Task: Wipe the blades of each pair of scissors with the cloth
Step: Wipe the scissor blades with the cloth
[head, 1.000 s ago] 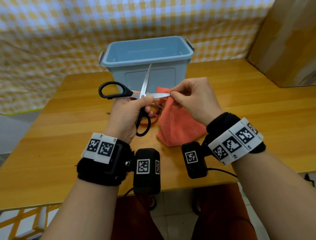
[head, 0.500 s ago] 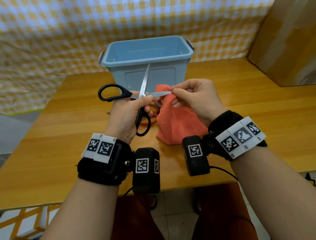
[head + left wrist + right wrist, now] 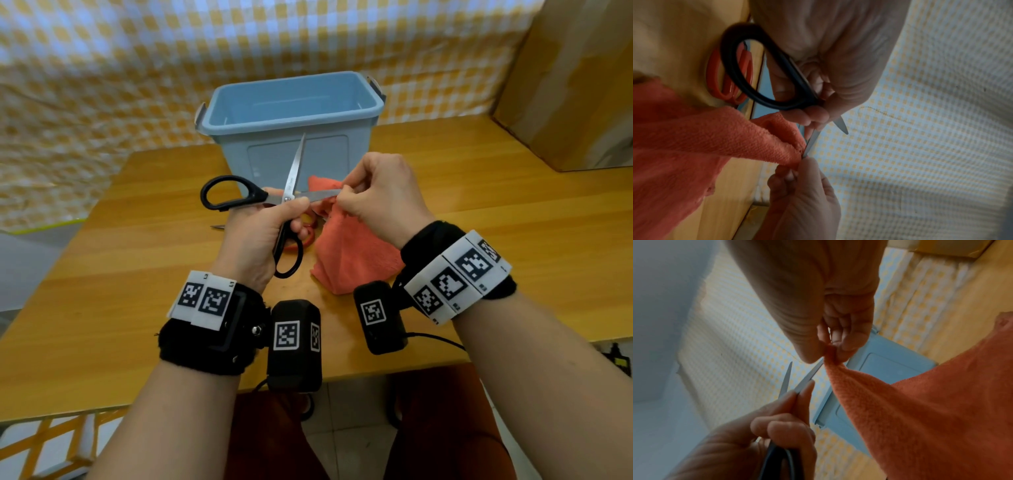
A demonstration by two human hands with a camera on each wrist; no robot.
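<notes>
My left hand (image 3: 263, 229) grips the black-handled scissors (image 3: 239, 197) near the pivot, held above the table with the blades spread wide. One blade points up toward the bin, the other points right. My right hand (image 3: 373, 198) pinches the orange cloth (image 3: 349, 253) around the tip of that right-pointing blade (image 3: 322, 194). The rest of the cloth hangs down to the table. In the left wrist view the cloth (image 3: 715, 138) folds over the blade (image 3: 810, 142). Red-handled scissors (image 3: 729, 73) lie on the table under my left hand, mostly hidden in the head view.
An open blue plastic bin (image 3: 291, 113) stands behind the hands on the wooden table (image 3: 137, 274). A cardboard box (image 3: 575, 85) stands at the far right. A yellow checked sheet (image 3: 120, 68) hangs behind the table.
My right hand has shifted slightly along the right-pointing blade with the cloth pinched on it and rotated a little. The left hand and black scissors have stayed nearly still.
</notes>
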